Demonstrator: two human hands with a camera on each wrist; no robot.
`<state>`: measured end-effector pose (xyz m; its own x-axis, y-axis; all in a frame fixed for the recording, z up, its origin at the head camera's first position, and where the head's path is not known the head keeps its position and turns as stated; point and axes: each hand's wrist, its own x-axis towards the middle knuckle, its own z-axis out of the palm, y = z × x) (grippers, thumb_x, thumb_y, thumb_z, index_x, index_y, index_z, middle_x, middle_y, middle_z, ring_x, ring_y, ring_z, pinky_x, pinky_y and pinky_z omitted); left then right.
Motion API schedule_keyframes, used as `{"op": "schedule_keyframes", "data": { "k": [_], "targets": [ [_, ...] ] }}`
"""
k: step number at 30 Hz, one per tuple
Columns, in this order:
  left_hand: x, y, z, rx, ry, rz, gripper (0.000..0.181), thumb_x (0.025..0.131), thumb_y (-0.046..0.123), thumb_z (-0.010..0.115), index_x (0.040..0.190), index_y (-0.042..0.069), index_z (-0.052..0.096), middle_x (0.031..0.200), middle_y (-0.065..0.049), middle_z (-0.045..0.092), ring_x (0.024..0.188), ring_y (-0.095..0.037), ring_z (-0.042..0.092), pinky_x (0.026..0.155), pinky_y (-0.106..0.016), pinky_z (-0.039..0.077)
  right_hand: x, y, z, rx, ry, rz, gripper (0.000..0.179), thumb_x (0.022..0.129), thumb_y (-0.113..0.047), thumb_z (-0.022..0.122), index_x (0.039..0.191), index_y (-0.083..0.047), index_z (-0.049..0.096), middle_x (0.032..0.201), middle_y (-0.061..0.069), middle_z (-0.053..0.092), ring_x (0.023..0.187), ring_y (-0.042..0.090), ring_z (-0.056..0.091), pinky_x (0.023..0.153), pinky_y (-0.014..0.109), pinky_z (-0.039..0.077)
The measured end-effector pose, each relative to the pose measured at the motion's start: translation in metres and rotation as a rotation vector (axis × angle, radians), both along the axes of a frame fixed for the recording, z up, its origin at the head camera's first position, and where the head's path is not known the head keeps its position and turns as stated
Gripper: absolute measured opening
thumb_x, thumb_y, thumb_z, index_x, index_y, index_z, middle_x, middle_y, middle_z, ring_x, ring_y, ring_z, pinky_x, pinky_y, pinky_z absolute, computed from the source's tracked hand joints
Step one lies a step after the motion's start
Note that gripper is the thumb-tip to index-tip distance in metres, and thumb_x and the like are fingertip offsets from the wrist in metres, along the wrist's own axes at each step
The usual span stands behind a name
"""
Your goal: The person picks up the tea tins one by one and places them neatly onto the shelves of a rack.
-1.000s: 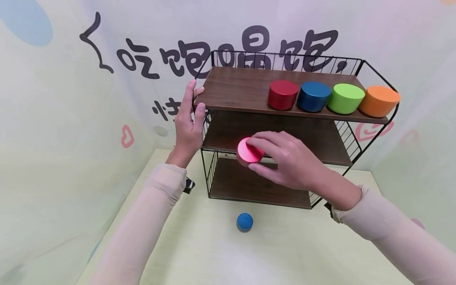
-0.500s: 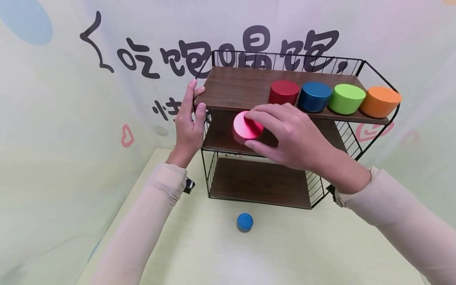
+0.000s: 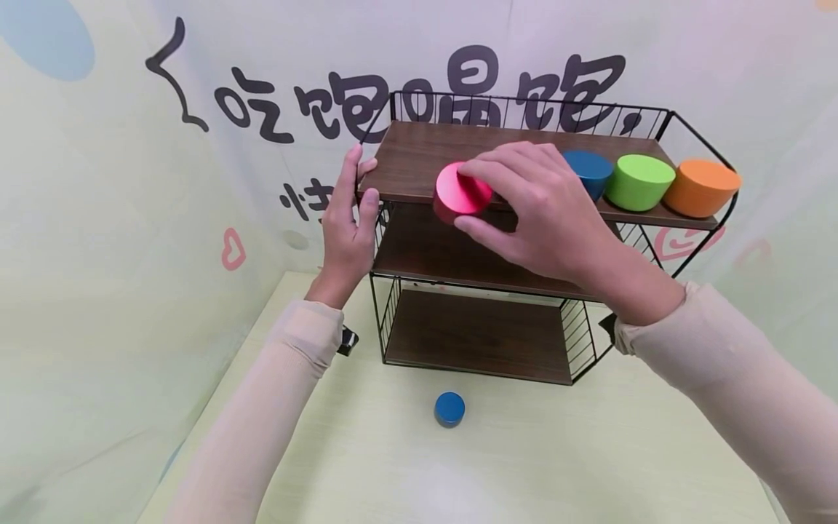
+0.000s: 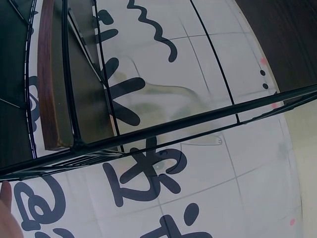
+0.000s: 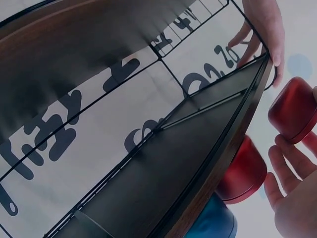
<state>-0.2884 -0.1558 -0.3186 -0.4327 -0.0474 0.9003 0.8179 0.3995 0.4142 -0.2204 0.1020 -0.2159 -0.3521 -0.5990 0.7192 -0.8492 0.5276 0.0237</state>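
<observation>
My right hand (image 3: pixel 537 207) pinches a round red tin (image 3: pixel 452 204) between thumb and fingers, in front of the top board's front edge in the head view. In the right wrist view this tin stands apart from the board, beside another red tin (image 5: pixel 243 173) on it, which my hand hides in the head view. My left hand (image 3: pixel 348 233) grips the top left corner of a three-tier wire shelf (image 3: pixel 419 149), thumb at the front edge. A blue tin (image 3: pixel 594 173), a green tin (image 3: pixel 638 183) and an orange tin (image 3: pixel 700 189) line the top board's right part.
A smaller blue round tin (image 3: pixel 449 409) lies on the pale table (image 3: pixel 511 458) in front of the shelf. Black wire rails border the top board's back and sides. Behind hangs a white printed cloth (image 3: pixel 262 44) with large black characters.
My right hand has raised the red tin from the middle tier's height to the top board's front edge, now covering the other red tin. My left hand stays in place.
</observation>
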Motion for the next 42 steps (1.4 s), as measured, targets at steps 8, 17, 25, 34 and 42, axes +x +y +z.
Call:
{"op": "schedule_keyframes", "data": {
  "k": [8,17,25,34,42],
  "targets": [
    [-0.001,0.0,0.001,0.001,0.012,-0.002,0.051,0.098,0.01,0.053,0.147,0.0,0.043,0.131,-0.011,0.063,0.129,-0.022,0.053,0.112,-0.037,0.033,-0.009,-0.003,0.009,-0.009,-0.079,-0.114,0.049,0.087,-0.032,0.076,0.127,-0.006,0.066,0.121,0.014,0.068,0.116,0.03,0.057,0.098,0.049,0.041],
    [-0.001,-0.001,0.001,-0.008,0.014,0.008,0.05,0.102,0.019,0.049,0.148,0.001,0.042,0.132,-0.01,0.062,0.129,-0.018,0.052,0.109,-0.037,0.035,-0.014,-0.009,0.016,0.025,-0.137,-0.236,0.05,0.091,-0.038,0.068,0.131,-0.007,0.064,0.124,0.013,0.067,0.12,0.029,0.053,0.099,0.049,0.038],
    [0.001,-0.002,0.0,-0.007,-0.004,0.013,0.05,0.101,0.016,0.05,0.149,0.002,0.042,0.133,-0.008,0.062,0.129,-0.018,0.052,0.108,-0.036,0.036,-0.018,-0.014,0.018,0.063,-0.227,-0.311,0.051,0.092,-0.041,0.065,0.133,-0.01,0.063,0.126,0.012,0.066,0.123,0.029,0.05,0.11,0.056,0.029],
    [0.0,0.0,0.001,-0.009,0.022,0.003,0.05,0.1,0.014,0.05,0.148,0.002,0.043,0.132,-0.01,0.062,0.128,-0.02,0.053,0.108,-0.037,0.036,-0.019,-0.017,0.018,0.087,-0.238,-0.366,0.051,0.094,-0.043,0.062,0.133,-0.01,0.062,0.127,0.012,0.066,0.123,0.029,0.049,0.102,0.051,0.033],
    [0.0,0.0,0.0,-0.008,0.02,0.001,0.05,0.101,0.015,0.05,0.148,0.001,0.043,0.132,-0.009,0.063,0.128,-0.02,0.053,0.107,-0.037,0.036,-0.021,-0.016,0.017,0.087,-0.252,-0.381,0.05,0.095,-0.043,0.059,0.131,-0.009,0.064,0.126,0.013,0.066,0.123,0.03,0.049,0.099,0.049,0.034]
  ]
}}
